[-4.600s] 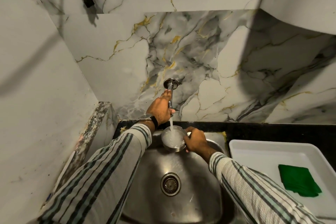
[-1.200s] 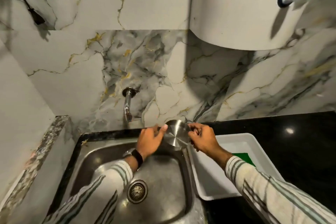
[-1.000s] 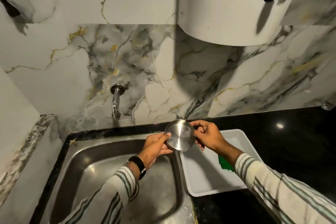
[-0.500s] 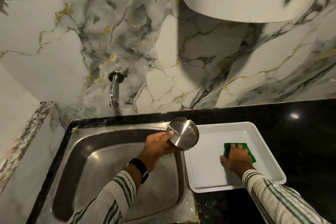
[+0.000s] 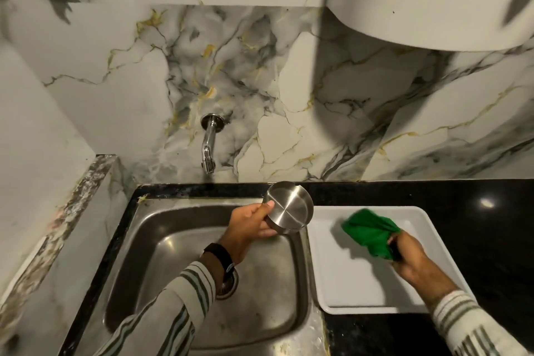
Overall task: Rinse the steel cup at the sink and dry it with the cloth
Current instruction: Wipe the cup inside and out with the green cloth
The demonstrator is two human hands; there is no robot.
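Observation:
My left hand [image 5: 250, 224] grips the steel cup [image 5: 289, 207] by its rim and side, above the right rear corner of the steel sink [image 5: 179, 240]. The cup is tipped so its flat base faces me. My right hand [image 5: 410, 257] is closed on the green cloth [image 5: 368, 233], which hangs bunched and lifted above the white tray [image 5: 361, 292]. The cloth and cup are apart. The wall tap [image 5: 208, 147] is not running.
The white tray lies on the black counter [image 5: 476, 211] right of the sink. A white wall-mounted unit [image 5: 427, 0] hangs overhead at the upper right. A marble ledge [image 5: 69, 217] borders the sink's left side. The drain [image 5: 228, 283] is partly hidden by my left sleeve.
The water has stopped and the cup has left the tap. My right hand let go of the cup, went to the tray and lifted the green cloth off it. My left hand keeps the cup.

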